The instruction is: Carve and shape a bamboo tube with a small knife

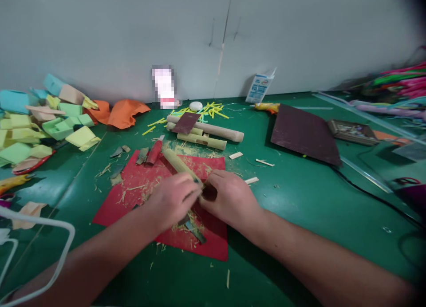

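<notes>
A pale bamboo tube (178,161) slants toward me over a red sheet (213,165) strewn with shavings. My left hand (173,200) is closed around its near part from the left. From the right, my right hand (231,196) is closed with thumb and fingers at the tube's near end; that end is mostly hidden between the hands. Beyond the tube lies a red-handled tool (155,153) beside grey scraps (142,156). A dark strip (195,231) lies among shavings below my hands.
Behind are more bamboo pieces (203,141), a brown sandpaper piece (187,123) and yellow strips (213,109). Folded paper shapes (20,125) crowd the left. At right are a dark brown sheet (304,134), a small tray (353,124) and a black cable (369,191). A white frame (68,236) stands front left.
</notes>
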The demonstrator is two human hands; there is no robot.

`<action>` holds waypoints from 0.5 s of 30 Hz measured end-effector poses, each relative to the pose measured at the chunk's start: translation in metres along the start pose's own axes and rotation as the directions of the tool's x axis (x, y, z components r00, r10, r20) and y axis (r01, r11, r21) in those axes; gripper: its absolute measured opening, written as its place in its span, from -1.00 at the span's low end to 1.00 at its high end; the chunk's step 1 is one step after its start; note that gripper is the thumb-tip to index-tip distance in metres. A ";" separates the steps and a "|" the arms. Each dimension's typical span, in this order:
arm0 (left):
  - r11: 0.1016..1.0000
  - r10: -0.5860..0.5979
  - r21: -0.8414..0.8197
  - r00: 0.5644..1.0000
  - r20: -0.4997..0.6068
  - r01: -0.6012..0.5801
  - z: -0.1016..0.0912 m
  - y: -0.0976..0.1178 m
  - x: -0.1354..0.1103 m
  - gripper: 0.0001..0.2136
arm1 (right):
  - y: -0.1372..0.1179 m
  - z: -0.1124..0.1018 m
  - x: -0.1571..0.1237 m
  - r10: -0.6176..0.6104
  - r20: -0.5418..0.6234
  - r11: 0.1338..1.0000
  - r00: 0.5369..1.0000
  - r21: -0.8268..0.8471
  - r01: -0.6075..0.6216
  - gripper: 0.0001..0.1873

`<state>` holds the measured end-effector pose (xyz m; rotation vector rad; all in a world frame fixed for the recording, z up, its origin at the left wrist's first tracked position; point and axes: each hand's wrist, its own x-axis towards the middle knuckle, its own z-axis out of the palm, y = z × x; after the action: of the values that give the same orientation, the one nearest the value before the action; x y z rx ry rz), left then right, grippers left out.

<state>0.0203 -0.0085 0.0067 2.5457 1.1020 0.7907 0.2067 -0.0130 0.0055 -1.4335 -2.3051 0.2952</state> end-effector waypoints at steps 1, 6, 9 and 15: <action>1.000 0.014 -0.013 1.000 0.021 -0.014 0.000 0.000 0.000 -0.82 | 0.000 0.000 0.000 -0.004 0.001 1.000 1.000 0.002 0.004 -0.87; 1.000 -0.022 0.010 0.999 -0.045 0.023 0.001 0.000 0.002 -0.82 | -0.001 -0.001 0.000 0.006 -0.003 1.000 1.000 -0.002 -0.006 -0.84; 0.999 0.034 -0.003 0.999 0.038 -0.034 0.001 0.002 0.001 -0.82 | 0.000 0.000 0.001 -0.009 0.001 1.000 1.000 -0.002 0.009 -0.88; 0.999 0.002 0.052 1.000 -0.031 -0.001 0.000 -0.001 0.002 -0.83 | 0.001 0.002 0.001 -0.017 -0.022 1.000 1.000 -0.006 0.017 -0.85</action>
<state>0.0206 -0.0063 0.0063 2.5857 1.1452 0.8148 0.2061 -0.0118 0.0037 -1.4124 -2.3013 0.2668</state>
